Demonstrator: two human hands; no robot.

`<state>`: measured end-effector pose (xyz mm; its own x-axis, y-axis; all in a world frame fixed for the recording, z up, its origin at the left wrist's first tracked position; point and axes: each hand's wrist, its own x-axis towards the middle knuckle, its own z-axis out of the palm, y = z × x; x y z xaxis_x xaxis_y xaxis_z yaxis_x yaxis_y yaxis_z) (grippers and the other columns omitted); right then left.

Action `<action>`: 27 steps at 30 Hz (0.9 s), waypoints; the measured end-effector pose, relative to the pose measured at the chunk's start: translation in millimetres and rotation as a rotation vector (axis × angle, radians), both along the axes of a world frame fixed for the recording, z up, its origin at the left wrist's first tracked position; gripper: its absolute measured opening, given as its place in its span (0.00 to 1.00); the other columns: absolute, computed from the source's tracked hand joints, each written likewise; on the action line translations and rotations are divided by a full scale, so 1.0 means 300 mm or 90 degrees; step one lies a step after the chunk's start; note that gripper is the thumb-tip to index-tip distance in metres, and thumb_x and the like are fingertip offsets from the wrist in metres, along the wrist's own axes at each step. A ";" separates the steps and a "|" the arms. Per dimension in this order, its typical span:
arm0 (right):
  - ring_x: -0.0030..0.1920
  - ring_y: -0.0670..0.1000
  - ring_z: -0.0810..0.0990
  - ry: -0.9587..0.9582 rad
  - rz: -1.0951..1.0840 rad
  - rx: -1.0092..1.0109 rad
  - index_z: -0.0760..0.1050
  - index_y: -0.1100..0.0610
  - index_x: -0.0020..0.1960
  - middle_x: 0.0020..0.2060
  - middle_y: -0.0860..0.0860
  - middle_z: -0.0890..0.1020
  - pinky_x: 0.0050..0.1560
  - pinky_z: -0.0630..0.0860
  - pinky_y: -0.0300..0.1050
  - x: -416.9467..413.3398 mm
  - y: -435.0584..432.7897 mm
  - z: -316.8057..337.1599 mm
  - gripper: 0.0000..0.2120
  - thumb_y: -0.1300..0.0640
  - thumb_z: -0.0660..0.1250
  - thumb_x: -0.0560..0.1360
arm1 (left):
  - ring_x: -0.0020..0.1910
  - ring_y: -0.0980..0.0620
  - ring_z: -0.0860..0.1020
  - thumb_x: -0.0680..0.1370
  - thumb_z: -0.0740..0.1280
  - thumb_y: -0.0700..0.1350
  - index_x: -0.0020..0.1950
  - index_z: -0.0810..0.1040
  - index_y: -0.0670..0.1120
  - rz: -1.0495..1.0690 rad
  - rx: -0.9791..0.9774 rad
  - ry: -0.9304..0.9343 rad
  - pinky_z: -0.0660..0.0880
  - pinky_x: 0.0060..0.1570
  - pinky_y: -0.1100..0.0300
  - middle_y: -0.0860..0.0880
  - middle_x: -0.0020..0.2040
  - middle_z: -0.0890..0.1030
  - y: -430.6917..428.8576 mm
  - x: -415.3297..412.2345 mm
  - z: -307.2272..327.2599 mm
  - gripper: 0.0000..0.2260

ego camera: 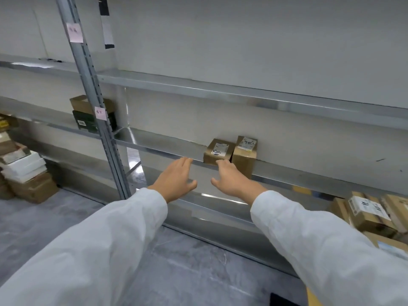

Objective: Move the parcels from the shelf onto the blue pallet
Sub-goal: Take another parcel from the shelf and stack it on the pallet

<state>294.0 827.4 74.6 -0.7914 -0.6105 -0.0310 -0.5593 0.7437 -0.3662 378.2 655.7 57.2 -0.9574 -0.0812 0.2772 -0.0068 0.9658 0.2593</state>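
Two small brown cardboard parcels stand side by side on the middle metal shelf point(167, 142), against the wall. The left parcel point(217, 151) is lower and tilted; the right parcel point(245, 154) is taller, with a handwritten label on top. My right hand point(231, 180) reaches toward them, fingers spread, its fingertips just in front of the left parcel's lower edge. To their left, at the shelf's front lip, my left hand point(176, 180) is open, palm down, and holds nothing. Both arms wear white sleeves. The blue pallet is not in view.
A grey upright post point(92, 89) with pink notes divides the shelving. Left of it sit a dark green box point(86, 121) and a brown box point(80, 103). Stacked parcels stand on the floor at far left point(24, 173) and on a lower shelf at right point(371, 215).
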 end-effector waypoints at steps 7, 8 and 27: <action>0.67 0.57 0.67 -0.019 -0.058 -0.030 0.61 0.61 0.71 0.66 0.57 0.68 0.66 0.68 0.54 -0.199 -0.079 -0.038 0.25 0.53 0.62 0.78 | 0.71 0.47 0.66 0.78 0.65 0.51 0.75 0.62 0.42 -0.023 0.015 -0.014 0.62 0.71 0.56 0.44 0.72 0.68 -0.072 -0.182 -0.059 0.29; 0.67 0.57 0.67 -0.026 -0.064 -0.030 0.62 0.61 0.71 0.66 0.57 0.68 0.66 0.68 0.54 -0.235 -0.092 -0.050 0.25 0.52 0.62 0.78 | 0.71 0.47 0.66 0.78 0.65 0.51 0.75 0.62 0.42 -0.030 0.016 -0.016 0.62 0.70 0.56 0.45 0.72 0.68 -0.081 -0.217 -0.062 0.29; 0.63 0.58 0.70 -0.124 -0.156 -0.003 0.62 0.60 0.71 0.65 0.57 0.68 0.64 0.70 0.54 -0.833 -0.269 -0.248 0.26 0.51 0.63 0.78 | 0.69 0.45 0.69 0.78 0.65 0.50 0.74 0.64 0.39 -0.113 -0.034 -0.065 0.62 0.70 0.56 0.42 0.70 0.70 -0.235 -0.888 -0.158 0.27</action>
<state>44.2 746.7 0.2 -0.8947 -0.4021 -0.1943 -0.2821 0.8462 -0.4520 111.9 585.1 9.8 -0.9785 0.1039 0.1781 0.1416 0.9665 0.2140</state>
